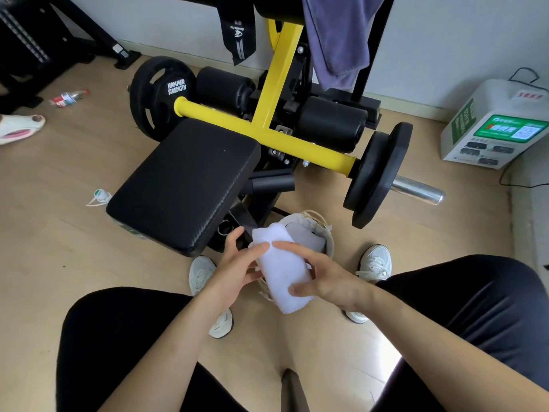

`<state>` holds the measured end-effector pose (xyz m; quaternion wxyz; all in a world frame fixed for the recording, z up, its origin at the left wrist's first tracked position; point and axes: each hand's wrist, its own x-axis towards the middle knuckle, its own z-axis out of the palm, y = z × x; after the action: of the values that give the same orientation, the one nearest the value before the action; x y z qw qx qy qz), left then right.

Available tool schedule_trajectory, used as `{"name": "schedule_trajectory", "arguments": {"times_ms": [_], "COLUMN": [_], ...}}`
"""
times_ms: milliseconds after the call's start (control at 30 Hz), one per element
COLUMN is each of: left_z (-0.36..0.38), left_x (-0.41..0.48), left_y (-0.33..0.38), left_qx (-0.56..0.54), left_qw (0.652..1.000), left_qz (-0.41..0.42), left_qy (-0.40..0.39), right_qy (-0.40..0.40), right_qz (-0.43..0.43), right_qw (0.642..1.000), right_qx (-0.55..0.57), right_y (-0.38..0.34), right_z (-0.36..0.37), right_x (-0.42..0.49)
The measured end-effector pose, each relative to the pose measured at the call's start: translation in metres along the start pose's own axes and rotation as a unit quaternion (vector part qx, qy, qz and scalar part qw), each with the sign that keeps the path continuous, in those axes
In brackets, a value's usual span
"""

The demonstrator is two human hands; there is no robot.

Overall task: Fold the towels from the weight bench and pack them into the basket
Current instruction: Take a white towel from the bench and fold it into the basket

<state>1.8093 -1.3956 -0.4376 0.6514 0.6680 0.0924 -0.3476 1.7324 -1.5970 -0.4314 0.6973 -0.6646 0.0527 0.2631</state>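
Observation:
A folded white towel [280, 269] is held between both hands just above a small pale basket [322, 230] on the floor between my feet. My left hand [237, 267] grips the towel's left side with thumb raised and fingers curled under it. My right hand [318, 275] wraps over the towel's right side, fingers laid across its top. A grey cloth lies inside the basket. A purple towel [335, 40] hangs over the machine's upper frame. A black cloth [239, 34] with white print hangs to its left.
The black padded seat [184, 182] of the yellow-framed weight machine stands left of the basket. Black weight plates [378, 173] on a steel bar jut out to the right. A white charging box [493, 126] sits by the wall. A plastic bottle [69, 98] lies on the floor.

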Motion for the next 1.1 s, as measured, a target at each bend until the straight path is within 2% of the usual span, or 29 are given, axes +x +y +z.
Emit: {"name": "schedule_trajectory", "arguments": {"times_ms": [233, 333, 533, 700, 767, 867, 967, 1067, 1100], "left_z": [0.0, 0.007, 0.04, 0.067, 0.073, 0.076, 0.074, 0.072, 0.071], "left_x": [0.032, 0.06, 0.139, 0.207, 0.232, 0.259, 0.276, 0.284, 0.285], "left_y": [-0.007, -0.018, -0.042, -0.075, -0.091, -0.11, -0.129, -0.138, -0.14], "left_qx": [-0.009, -0.021, -0.074, -0.078, -0.041, 0.03, 0.11, 0.168, 0.173], "left_qw": [0.99, 0.989, 0.981, 0.973, 0.974, 0.976, 0.971, 0.963, 0.963], "left_qz": [-0.124, -0.147, -0.151, -0.137, -0.12, -0.088, -0.094, -0.096, -0.093], "left_qy": [-0.069, -0.021, 0.099, 0.168, 0.187, 0.197, 0.192, 0.185, 0.186], "right_qy": [-0.064, -0.035, 0.051, 0.133, 0.161, 0.177, 0.14, 0.147, 0.155], "right_qz": [0.067, 0.091, 0.083, 0.077, 0.066, 0.051, 0.042, 0.055, 0.054], "right_qw": [0.993, 0.992, 0.989, 0.962, 0.949, 0.915, 0.869, 0.755, 0.728], "right_qx": [-0.076, -0.079, -0.115, -0.224, -0.264, -0.36, -0.473, -0.636, -0.665], "right_y": [0.004, 0.016, 0.055, 0.103, 0.12, 0.144, 0.168, 0.186, 0.189], "right_z": [-0.041, -0.059, -0.103, -0.138, -0.148, -0.159, -0.16, -0.148, -0.143], "right_x": [0.009, 0.029, 0.084, 0.129, 0.145, 0.169, 0.186, 0.189, 0.189]}}
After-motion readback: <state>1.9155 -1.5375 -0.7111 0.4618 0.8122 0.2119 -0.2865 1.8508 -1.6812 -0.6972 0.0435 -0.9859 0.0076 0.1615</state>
